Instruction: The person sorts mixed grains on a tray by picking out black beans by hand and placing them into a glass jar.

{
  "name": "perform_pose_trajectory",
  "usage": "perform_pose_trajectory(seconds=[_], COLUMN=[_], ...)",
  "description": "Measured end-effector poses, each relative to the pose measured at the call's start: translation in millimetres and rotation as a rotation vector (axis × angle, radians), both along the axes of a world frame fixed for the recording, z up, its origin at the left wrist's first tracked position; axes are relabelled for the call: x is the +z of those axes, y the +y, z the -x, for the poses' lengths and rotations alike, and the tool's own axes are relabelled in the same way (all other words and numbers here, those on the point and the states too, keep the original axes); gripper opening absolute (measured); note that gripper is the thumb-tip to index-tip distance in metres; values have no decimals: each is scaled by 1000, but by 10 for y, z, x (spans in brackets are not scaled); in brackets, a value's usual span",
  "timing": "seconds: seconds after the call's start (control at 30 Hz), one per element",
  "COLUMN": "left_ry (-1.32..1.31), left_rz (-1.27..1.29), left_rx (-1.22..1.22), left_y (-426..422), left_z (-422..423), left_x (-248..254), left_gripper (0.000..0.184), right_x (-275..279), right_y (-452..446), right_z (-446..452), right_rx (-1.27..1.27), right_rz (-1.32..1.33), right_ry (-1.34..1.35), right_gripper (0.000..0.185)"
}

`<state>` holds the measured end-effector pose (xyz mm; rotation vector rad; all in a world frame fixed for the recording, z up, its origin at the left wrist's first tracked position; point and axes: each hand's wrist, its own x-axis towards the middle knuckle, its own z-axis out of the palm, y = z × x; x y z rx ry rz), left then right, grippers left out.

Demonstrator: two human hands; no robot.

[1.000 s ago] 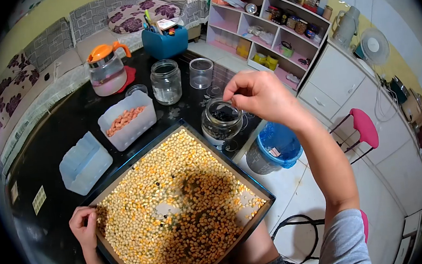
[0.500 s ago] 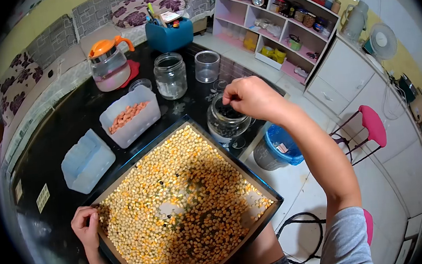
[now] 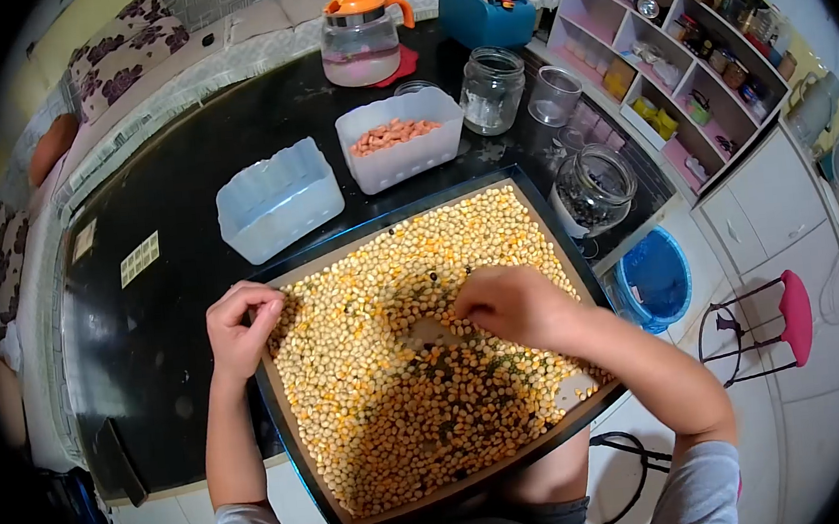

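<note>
A shallow tray [image 3: 580, 266] full of yellow and tan kernels or beans, with a few black ones among them, lies partly over my lap and the table edge. At its left rim is my left hand [image 3: 244, 327], fingers curled; whether they pinch anything is hidden. Over the middle of the tray, just above the kernels, my right hand [image 3: 513, 304] has its fingers drawn together, and their tips are shaded. Beyond the tray's right corner stands an open glass jar [image 3: 595, 192] with dark beans inside.
A plastic basket of pinkish nuts [image 3: 405, 153], a bluish basket [image 3: 280, 202], a glass jar [image 3: 492, 91], a clear cup [image 3: 555, 98] and an orange-lidded pitcher [image 3: 360, 43] stand on the black table [image 3: 166, 334]. A blue-lined bin [image 3: 655, 276] and a pink stool [image 3: 796, 317] are at right.
My right hand has moved from the mouth of the dark-bean jar down and left to over the tray. My left hand stays at the rim. The view has shifted left.
</note>
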<state>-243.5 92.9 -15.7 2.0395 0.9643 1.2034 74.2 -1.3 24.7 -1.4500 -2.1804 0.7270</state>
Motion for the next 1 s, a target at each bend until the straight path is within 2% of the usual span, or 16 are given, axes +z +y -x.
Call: perform_pose_trajectory(seconds=[0.1, 0.23, 0.37, 0.53, 0.73, 0.83, 1.0], left_ry=[0, 0, -13, -22, -31, -33, -35], left_rz=[4, 4, 4, 3, 19, 55, 56], left_rx=[0, -4, -18, -29, -46, -43, -59], left_y=[-5, -14, -3, 6, -13, -19, -15], left_z=[-5, -15, -15, -10, -11, -11, -16], left_x=[14, 43, 24, 13, 53, 57, 57], left_gripper=[4, 4, 4, 4, 5, 5, 6], right_x=[-134, -355, -334, -363, -274, -217, -232], right_y=[23, 73, 98, 67, 61, 60, 137], right_z=[290, 426, 469, 457, 477, 418, 282], right_rx=[86, 117, 149, 134, 109, 127, 72], right_rz=[106, 73, 83, 68, 146, 64, -13], right_ry=[-39, -54, -127, -90, -172, -227, -161], right_gripper=[10, 8, 14, 18, 13, 18, 13])
